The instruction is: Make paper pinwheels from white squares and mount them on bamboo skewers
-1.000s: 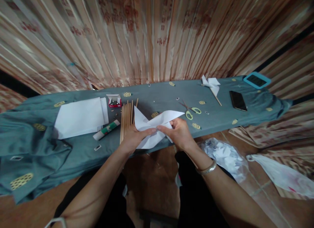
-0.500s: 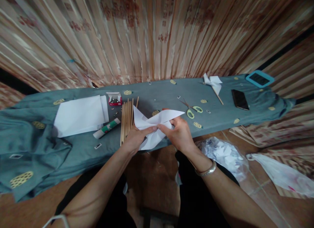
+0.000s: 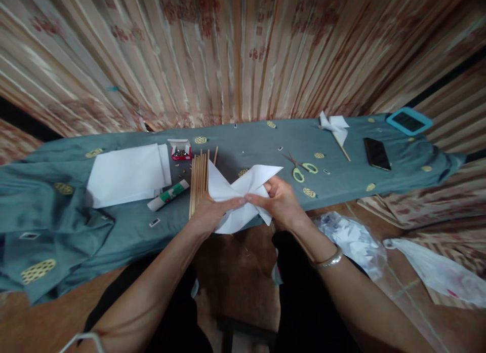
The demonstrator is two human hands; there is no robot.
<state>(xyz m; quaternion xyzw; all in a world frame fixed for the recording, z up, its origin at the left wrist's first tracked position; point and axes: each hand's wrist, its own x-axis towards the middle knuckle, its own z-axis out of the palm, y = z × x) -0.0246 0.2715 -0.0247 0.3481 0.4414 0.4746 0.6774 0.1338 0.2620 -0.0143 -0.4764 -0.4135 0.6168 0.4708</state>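
Both hands hold a white paper pinwheel (image 3: 254, 181) over the front edge of the cloth-covered table. My left hand (image 3: 208, 211) grips it from the left, thumb pressed near its centre. From the right, my right hand (image 3: 281, 201) pinches it, its thumb meeting the left thumb at the middle and its fingers curled behind the paper. Several wooden sticks (image 3: 198, 178) lie just beyond my left hand. Scissors with green handles (image 3: 298, 173) lie open past my right hand. What the fingers do behind the paper is hidden.
White paper sheets (image 3: 125, 175), a glue tube (image 3: 168, 195) and a red box of small metal pins (image 3: 180, 151) lie left. Right are a pinwheel on a stick (image 3: 336, 127), a phone (image 3: 377, 154) and a blue-framed device (image 3: 409, 121). A plastic bag of paper scraps (image 3: 351, 241) sits on the floor.
The right-hand blade of the pinwheel has swung flatter and a lower right corner now shows below my right thumb. Both thumbs stay at the centre. The view has shifted slightly.
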